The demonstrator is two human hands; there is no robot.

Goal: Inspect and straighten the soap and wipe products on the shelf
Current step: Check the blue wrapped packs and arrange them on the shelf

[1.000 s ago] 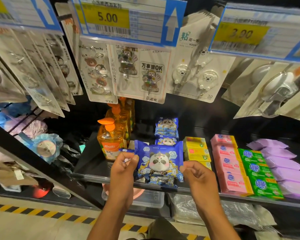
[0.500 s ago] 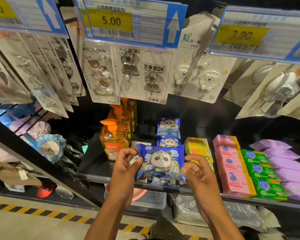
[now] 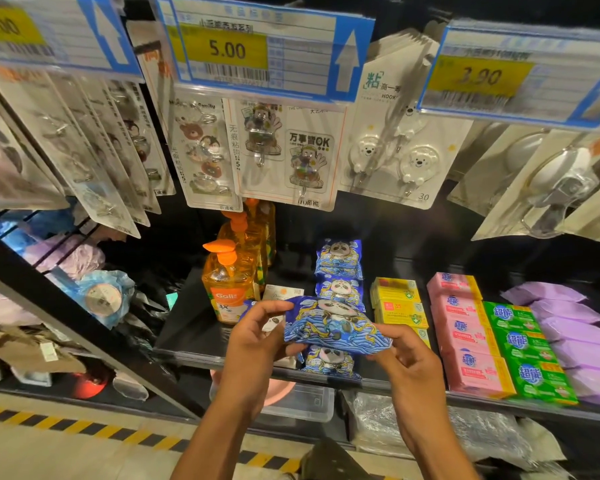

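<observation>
Blue film printed with a panda covered the wipe pack (image 3: 333, 329), which was held just above and in front of the shelf lip (image 3: 194, 356). The pack was tilted face-up, with its long side roughly parallel to that lip. The left hand (image 3: 253, 337) gripped the pack's left end, thumb on top and fingers curled beneath. The right hand (image 3: 406, 358) pinched the right end between thumb and fingertips (image 3: 385, 332), the other fingers curled narrowly below.

Just behind the lip, under the held pack, lay a second panda pack (image 3: 329, 362). Two further panda packs (image 3: 340, 289) continued the row toward the back of the shelf. A small white pack (image 3: 284, 292) lay behind the lip beside the left thumb, partly hidden.

Left of that row, orange soap bottles (image 3: 227, 289) stood upright in a file running back from the lip. Right of the row, yellow soap boxes (image 3: 397, 301), pink soap bars (image 3: 465, 336), green soap bars (image 3: 523, 348) and purple packs (image 3: 575, 337) formed columns from the lip backward, the pink and green columns side by side.

Bare black shelf floor lay behind the lip to the left of the bottles, and again at the back, beyond the columns. Hanging hook cards (image 3: 284, 150) and price tags (image 3: 253, 50) bounded the space above.
</observation>
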